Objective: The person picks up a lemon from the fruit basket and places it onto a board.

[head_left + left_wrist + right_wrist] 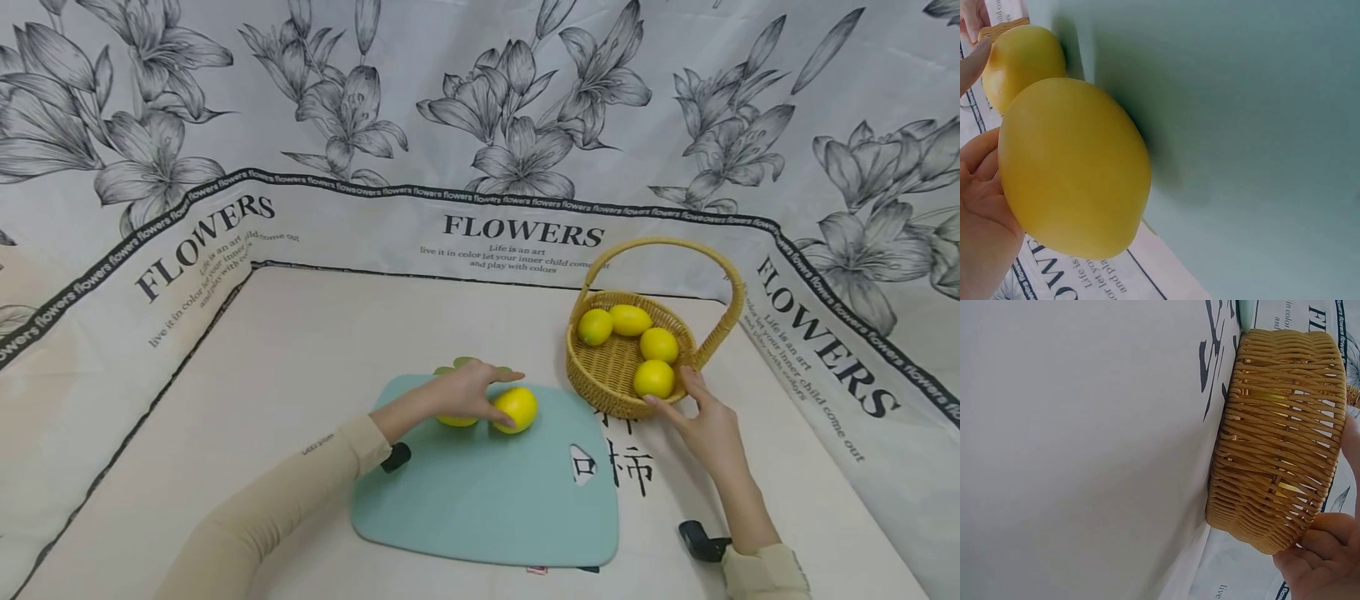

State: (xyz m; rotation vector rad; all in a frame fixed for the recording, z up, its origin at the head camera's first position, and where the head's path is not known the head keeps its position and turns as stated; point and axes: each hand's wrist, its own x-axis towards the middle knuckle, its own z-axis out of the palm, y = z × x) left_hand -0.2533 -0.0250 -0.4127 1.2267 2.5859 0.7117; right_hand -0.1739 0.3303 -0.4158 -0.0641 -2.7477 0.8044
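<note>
While a pale blue-green board (pixel 480 508) lies nearest on the white surface (pixel 315 554), both hands work past its middle; the left hand (pixel 465 393) sets thumb and forefinger either side of a yellow lemon (pixel 517 407) on the board, though I cannot tell whether they pinch; its long axis is foreshortened and hard to read; a second lemon (pixel 1075 169) sits just to its left, partly hidden by that hand; the right hand (pixel 708 421) grips the near right rim of a wicker basket (pixel 581 371), which stands right of the first lemon and farther off; it holds four other lemons (pixel 654 379), two at the far side, two along the right; behind hangs a flower-printed cloth (pixel 525 158).
</note>
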